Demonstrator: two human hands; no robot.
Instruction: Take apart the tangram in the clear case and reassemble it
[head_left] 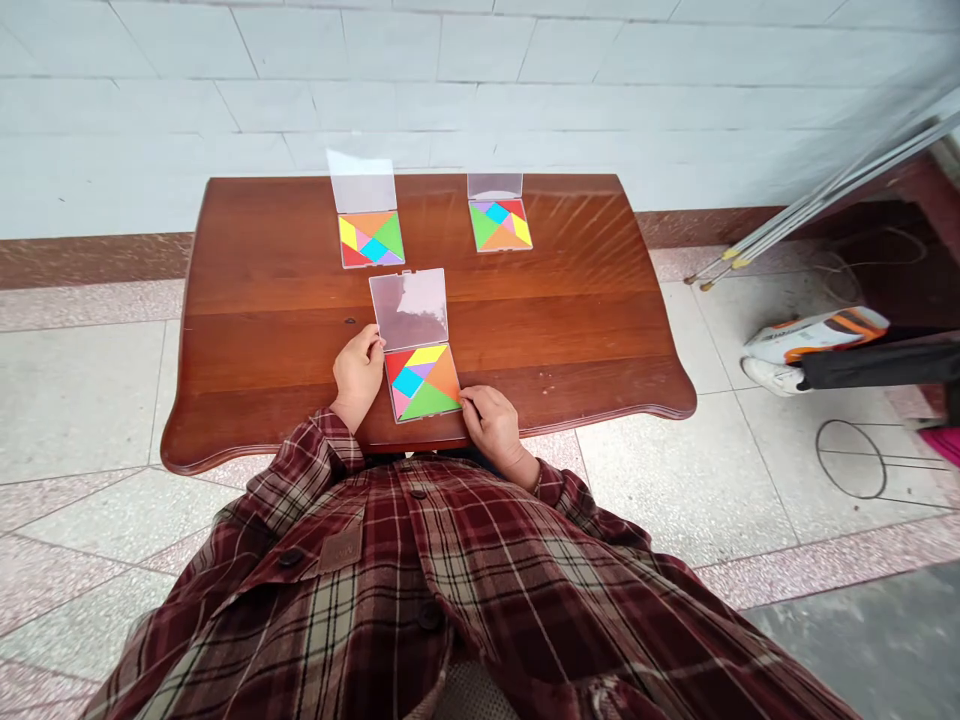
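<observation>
Wooden table (585, 310): three open tangram boxes (424, 382) (373, 240) (500, 226), two hands (359, 369) (492, 423)

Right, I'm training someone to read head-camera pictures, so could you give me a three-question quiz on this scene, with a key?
1. How many tangram puzzles are on the wooden table?
2. Which hand is at the right edge of the nearest puzzle: A, left; B, right; C, neither?
3. True or false: that puzzle's lid is shut.

Key:
1. Three.
2. B, the right hand.
3. False; its clear lid is open.
</observation>
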